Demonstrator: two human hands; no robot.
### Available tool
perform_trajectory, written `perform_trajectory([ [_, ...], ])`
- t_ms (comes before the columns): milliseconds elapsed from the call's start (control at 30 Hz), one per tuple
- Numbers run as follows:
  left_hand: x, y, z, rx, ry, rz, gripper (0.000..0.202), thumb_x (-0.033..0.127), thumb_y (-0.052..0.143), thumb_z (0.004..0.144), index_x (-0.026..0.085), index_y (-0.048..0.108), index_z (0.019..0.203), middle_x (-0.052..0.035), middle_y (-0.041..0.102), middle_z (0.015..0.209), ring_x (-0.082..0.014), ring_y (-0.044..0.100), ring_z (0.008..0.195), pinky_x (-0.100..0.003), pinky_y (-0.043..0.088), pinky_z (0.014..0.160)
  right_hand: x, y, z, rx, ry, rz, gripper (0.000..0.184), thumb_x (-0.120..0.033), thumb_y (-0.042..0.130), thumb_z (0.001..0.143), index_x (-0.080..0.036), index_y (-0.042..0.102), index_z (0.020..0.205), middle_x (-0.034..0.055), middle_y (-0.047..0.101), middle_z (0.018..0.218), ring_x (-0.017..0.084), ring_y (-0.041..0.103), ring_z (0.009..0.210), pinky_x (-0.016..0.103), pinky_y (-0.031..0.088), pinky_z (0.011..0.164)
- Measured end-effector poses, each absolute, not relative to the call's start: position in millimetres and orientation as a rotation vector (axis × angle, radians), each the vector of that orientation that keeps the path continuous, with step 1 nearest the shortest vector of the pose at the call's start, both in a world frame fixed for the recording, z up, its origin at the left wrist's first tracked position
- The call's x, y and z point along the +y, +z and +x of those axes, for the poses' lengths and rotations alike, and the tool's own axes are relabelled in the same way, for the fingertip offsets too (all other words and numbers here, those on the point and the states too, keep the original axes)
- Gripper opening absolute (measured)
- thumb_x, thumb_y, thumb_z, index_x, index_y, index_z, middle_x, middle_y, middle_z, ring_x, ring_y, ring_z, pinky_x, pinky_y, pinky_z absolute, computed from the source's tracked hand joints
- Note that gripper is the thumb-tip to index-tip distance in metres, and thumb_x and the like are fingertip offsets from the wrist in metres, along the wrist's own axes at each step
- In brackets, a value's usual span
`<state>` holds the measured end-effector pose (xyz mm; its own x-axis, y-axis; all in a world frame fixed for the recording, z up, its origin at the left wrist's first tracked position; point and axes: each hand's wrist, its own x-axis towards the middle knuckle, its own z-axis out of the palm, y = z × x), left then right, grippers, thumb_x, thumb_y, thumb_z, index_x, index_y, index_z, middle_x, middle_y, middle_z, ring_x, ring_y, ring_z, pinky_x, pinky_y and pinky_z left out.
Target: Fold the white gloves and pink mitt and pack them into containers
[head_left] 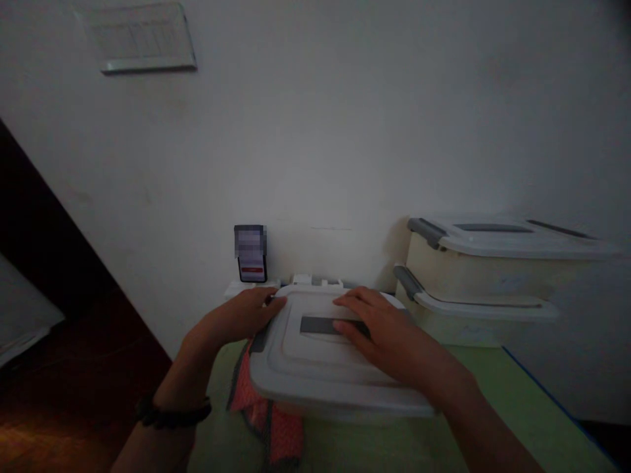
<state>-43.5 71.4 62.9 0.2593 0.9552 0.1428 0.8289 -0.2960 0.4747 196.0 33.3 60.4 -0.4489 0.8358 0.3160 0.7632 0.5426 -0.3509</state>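
Note:
A storage box with a white lid (315, 368) and grey handle strip (315, 324) stands on the green tabletop before me. My left hand (254, 312) grips the lid's far left corner, thumb on the rim; its other fingers are mostly hidden. Below that hand is a grey side latch (258, 340). My right hand (379, 325) rests on top of the lid, its fingers apart and partly over the grey strip. A red cloth with dark edging (286, 433) sticks out from beneath the box on the left.
Two similar lidded boxes are stacked at the right, an upper box (493, 272) on a lower box (463, 328). A phone (252, 259) leans upright near the wall, behind the box. The green tabletop (513, 401) has a blue right edge. A panel (142, 39) hangs on the wall.

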Motion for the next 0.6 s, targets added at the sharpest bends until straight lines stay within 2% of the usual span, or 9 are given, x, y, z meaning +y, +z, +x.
perform_trajectory([
  [100, 69.8, 65.1, -45.0, 1.649, 0.512, 2.294, 0.044, 0.047, 0.041, 0.08, 0.016, 0.062, 0.103, -0.0112, 0.066, 0.099, -0.0245, 0.061, 0.089, -0.033, 0.046, 0.077, 30.5, 61.0, 185.7, -2.381, 0.26, -1.282, 0.031, -0.034, 0.048, 0.085, -0.019, 0.057, 0.111, 0.0085, 0.057, 0.108, 0.024, 0.051, 0.104, 0.042, 0.04, 0.092],
  [233, 67.4, 69.6, -47.4, 1.628, 0.427, 2.308, 0.039, 0.047, 0.041, 0.08, 0.018, 0.064, 0.092, -0.0096, 0.066, 0.092, -0.0228, 0.061, 0.08, -0.032, 0.047, 0.071, 33.3, 58.7, 185.1, -2.362, 0.288, -1.325, 0.022, -0.034, 0.05, 0.084, -0.018, 0.057, 0.098, 0.0075, 0.057, 0.099, 0.022, 0.052, 0.094, 0.039, 0.042, 0.083],
  [333, 67.1, 71.0, -48.5, 1.593, 0.394, 2.359, 0.037, 0.044, 0.039, 0.081, 0.018, 0.064, 0.09, -0.0096, 0.066, 0.091, -0.0221, 0.06, 0.08, -0.031, 0.046, 0.073, 34.5, 57.8, 185.2, -2.328, 0.314, -1.381, 0.024, -0.04, 0.048, 0.085, -0.017, 0.054, 0.09, 0.0073, 0.057, 0.094, 0.022, 0.052, 0.088, 0.038, 0.043, 0.078],
  [467, 68.5, 71.1, -52.8, 1.515, 0.403, 2.34, 0.036, 0.035, 0.035, 0.08, 0.019, 0.064, 0.095, -0.0089, 0.065, 0.095, -0.0223, 0.06, 0.088, -0.032, 0.046, 0.078, 33.9, 56.4, 182.4, -2.295, 0.3, -1.4, 0.028, -0.043, 0.045, 0.086, -0.016, 0.053, 0.091, 0.008, 0.058, 0.094, 0.022, 0.053, 0.088, 0.038, 0.042, 0.079],
  [600, 71.8, 70.7, -60.4, 1.413, 0.378, 2.115, 0.043, 0.023, 0.032, 0.075, 0.02, 0.06, 0.108, -0.0053, 0.067, 0.098, -0.0197, 0.063, 0.08, -0.029, 0.05, 0.068, 35.1, 56.4, 183.9, -2.301, 0.293, -1.353, 0.022, -0.033, 0.044, 0.088, -0.015, 0.055, 0.093, 0.0088, 0.059, 0.095, 0.021, 0.053, 0.09, 0.036, 0.041, 0.081],
])
